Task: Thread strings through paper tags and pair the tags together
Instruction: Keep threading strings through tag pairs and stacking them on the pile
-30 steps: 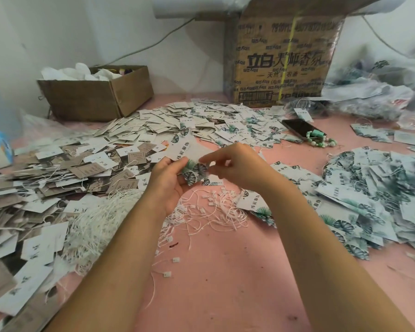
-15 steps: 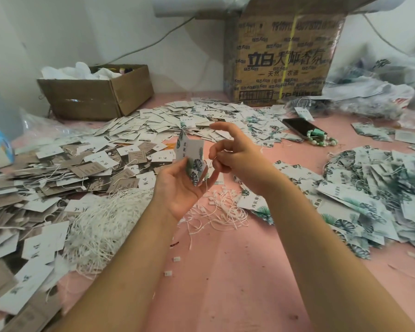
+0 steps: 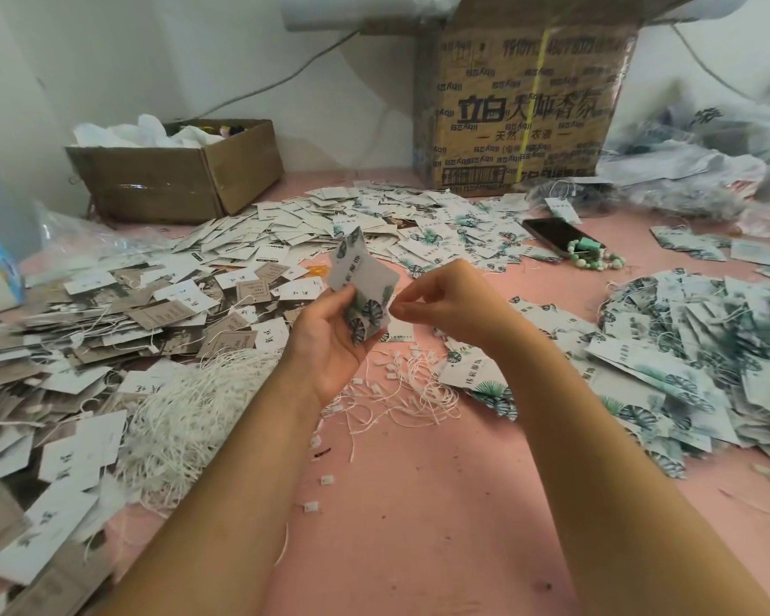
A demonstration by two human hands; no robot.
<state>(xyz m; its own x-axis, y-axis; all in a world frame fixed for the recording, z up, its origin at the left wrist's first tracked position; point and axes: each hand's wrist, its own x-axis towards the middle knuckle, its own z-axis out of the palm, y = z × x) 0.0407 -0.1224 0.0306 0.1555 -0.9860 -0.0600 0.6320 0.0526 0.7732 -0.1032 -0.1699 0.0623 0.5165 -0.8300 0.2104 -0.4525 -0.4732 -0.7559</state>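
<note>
- A small stack of paper tags (image 3: 363,282) with green leaf print stands nearly upright above the middle of the pink tabletop (image 3: 419,504), fanned slightly at the top.
- The left hand (image 3: 330,344) holds these tags by their lower end, thumb across the front and fingers closed behind.
- The right hand (image 3: 445,304) sits just beside the tags on their right edge, thumb and forefinger pinched together at the lower corner; whether a string lies in the pinch is too fine to tell.
- Below the hands, loose white strings (image 3: 401,393) with small plastic ends lie scattered, and a thick bundle of strings (image 3: 174,420) lies to the left.
- A heap of leaf-print tags (image 3: 694,362) fills the right side; white and brown tags (image 3: 107,313) cover the left, and more spread behind.
- Farther back lie a dark phone (image 3: 552,233) and a green bead bracelet (image 3: 594,255) touching it.
- Two cardboard boxes stand at the wall: an open one (image 3: 174,180) at left, a printed one (image 3: 521,113) at right.
</note>
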